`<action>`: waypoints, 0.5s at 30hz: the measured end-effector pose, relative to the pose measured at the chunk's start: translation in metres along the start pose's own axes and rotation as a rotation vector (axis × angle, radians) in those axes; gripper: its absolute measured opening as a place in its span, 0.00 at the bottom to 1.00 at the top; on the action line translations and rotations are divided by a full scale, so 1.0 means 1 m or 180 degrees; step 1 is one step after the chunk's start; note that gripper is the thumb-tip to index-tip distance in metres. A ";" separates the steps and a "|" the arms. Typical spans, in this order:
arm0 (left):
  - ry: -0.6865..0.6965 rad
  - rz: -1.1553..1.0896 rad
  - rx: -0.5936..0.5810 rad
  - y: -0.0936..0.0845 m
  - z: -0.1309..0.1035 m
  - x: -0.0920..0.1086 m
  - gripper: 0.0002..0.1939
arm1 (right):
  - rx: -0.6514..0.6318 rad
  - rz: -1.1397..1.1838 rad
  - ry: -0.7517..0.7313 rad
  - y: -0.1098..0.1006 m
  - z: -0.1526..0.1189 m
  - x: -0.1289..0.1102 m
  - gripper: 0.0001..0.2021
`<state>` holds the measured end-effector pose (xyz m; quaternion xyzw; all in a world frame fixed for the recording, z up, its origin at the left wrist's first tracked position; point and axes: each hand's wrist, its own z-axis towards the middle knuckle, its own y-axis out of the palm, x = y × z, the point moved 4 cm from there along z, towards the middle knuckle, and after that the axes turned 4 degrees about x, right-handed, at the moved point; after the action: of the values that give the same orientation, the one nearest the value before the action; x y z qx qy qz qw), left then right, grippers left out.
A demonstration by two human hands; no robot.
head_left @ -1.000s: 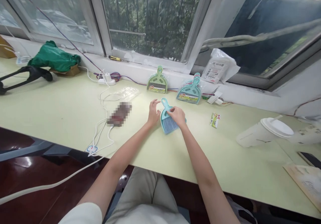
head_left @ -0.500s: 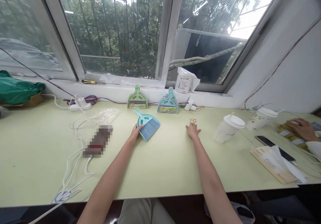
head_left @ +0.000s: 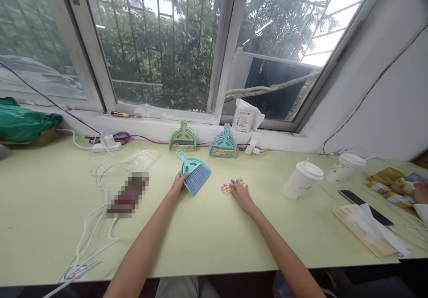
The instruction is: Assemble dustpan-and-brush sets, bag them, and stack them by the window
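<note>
My left hand [head_left: 177,185] grips the edge of a small turquoise dustpan [head_left: 186,160], thumb on top. A brush with blue-grey bristles [head_left: 198,178] is nested in the pan, whose handle points away from me. To the right, my right hand [head_left: 243,196] has its fingers on a small colourful printed card [head_left: 227,188], which shows on both sides of the fingers. Whether the card touches the table is hard to tell. Behind them, a green dustpan set [head_left: 183,136] and a stack of turquoise dustpan sets [head_left: 224,143] lean upright against the wall.
White cables and a pixelated item [head_left: 129,195] lie at left, near a power strip [head_left: 107,146] and clear plastic wrap [head_left: 143,159]. On the right stand two lidded cups [head_left: 302,182], with a phone [head_left: 364,206] and a tissue pack [head_left: 363,231]. Another person's hand [head_left: 421,191] is at far right.
My right hand has moved left and nearer to me, bringing the printed card closer to the dustpan. My left hand still holds the dustpan. The view has tilted up slightly.
</note>
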<state>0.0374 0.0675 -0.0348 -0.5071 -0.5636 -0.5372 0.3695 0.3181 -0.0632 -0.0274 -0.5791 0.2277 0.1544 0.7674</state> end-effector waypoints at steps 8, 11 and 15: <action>-0.0107 -0.0091 -0.0043 0.001 0.001 0.001 0.27 | -0.0085 0.1427 -0.0537 -0.022 0.013 -0.034 0.05; -0.0121 -0.0021 -0.0051 0.005 -0.003 0.002 0.29 | 0.0964 0.1429 -0.0259 -0.038 0.034 -0.056 0.11; 0.0126 -0.0088 -0.0215 0.018 -0.017 0.012 0.32 | 0.1287 0.1110 -0.0483 -0.011 0.050 -0.103 0.18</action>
<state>0.0500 0.0517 -0.0169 -0.5008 -0.5447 -0.5709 0.3557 0.2447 -0.0154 0.0471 -0.3530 0.2920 0.2785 0.8442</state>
